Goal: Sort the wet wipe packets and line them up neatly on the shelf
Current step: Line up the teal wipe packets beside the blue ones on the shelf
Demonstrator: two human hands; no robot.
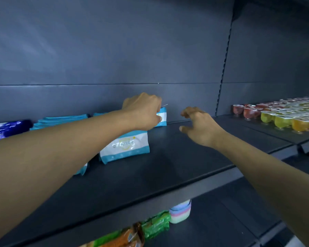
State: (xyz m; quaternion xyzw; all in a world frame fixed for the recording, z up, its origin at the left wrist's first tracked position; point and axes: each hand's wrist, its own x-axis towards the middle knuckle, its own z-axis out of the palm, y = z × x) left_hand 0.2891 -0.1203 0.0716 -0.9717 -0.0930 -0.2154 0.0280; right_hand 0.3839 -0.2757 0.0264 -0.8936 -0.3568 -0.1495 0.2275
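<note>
Several white and teal wet wipe packets stand on the dark shelf (177, 166). My left hand (143, 111) reaches to the back and grips one upright packet (162, 116) near the rear wall. A second packet (125, 148) stands in front of it, under my left wrist. The corner of a third packet (82, 170) peeks out below my left forearm. More teal packets (61, 120) lie flat in a pile at the back left. My right hand (200, 127) hovers over the shelf to the right of the packets, fingers loosely spread, holding nothing.
Dark blue packs (7, 130) lie at the far left. Rows of jelly cups (282, 116) in red, green and orange fill the neighbouring shelf on the right. On the lower shelf are green and orange snack bags (150, 227) and a stack of pastel bowls (180, 211).
</note>
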